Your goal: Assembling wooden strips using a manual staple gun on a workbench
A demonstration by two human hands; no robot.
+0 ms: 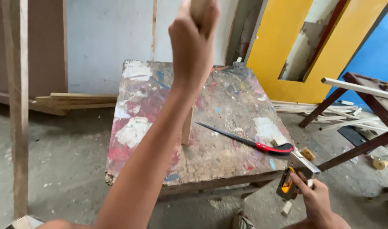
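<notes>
Left hand (193, 40) is wrapped tight around the top of a wooden stick (186, 126), arm stretched way out, and the stick stands upright with its bottom end planted on the work table (228, 140). The upper bit of the stick runs out of frame above the fist, so can't say how long it really is. Right hand (315, 199) is down low, closed around the grip of a metal tool with a yellow part, looks like a staple gun (296, 176) but the angle's rough so don't quote me. It sits just off the near right corner of the table.

Around all that, big to small: the table itself is a slab covered in old paint splotches, right under the left fist. Off beyond the right hand there's a yellow door panel (334, 63) leaning on the wall, with a dark wooden trestle (368, 110) in front of it. A tall timber post (19, 106) stands well left of the raised arm, some planks (75, 101) stacked on the floor behind it. Between the two hands a pruning saw (249, 141) with a red and black handle lies flat on the table, handle end near the right hand. A few small wood offcuts (306, 153) sit just beside that handle.
</notes>
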